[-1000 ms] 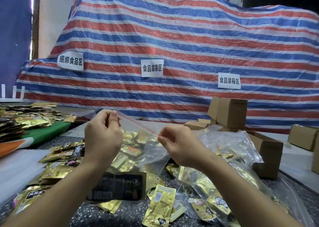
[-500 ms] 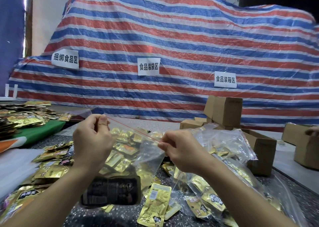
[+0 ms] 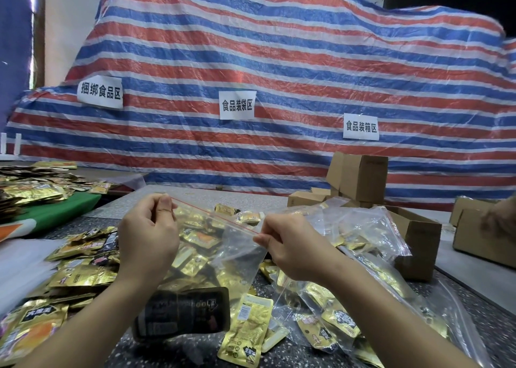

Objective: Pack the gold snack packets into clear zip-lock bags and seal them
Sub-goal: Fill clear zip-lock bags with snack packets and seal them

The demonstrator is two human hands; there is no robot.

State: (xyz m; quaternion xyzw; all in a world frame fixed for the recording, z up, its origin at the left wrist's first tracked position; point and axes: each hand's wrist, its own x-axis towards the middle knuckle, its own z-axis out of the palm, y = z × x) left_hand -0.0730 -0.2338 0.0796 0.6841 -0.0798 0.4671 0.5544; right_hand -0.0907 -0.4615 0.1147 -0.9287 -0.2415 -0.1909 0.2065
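Striped tarp (image 3: 279, 60) fills the background, three paper labels on it. Speckled tabletop (image 3: 173, 348) carries loose gold packets (image 3: 245, 328), cardboard boxes (image 3: 360, 177) far right, filled bags (image 3: 363, 228) beside them. You hold the zip-lock bag (image 3: 237, 256) raised over the pile, gold packets inside, red seal strip (image 3: 215, 214) stretched between your hands. Left hand (image 3: 148, 239) pinches the strip's left end, fingers curled. Right hand (image 3: 293, 244) pinches the right end likewise.

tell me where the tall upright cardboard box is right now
In the head view the upright cardboard box stands at the right rear of the table, against the striped tarp and below the rightmost paper sign.
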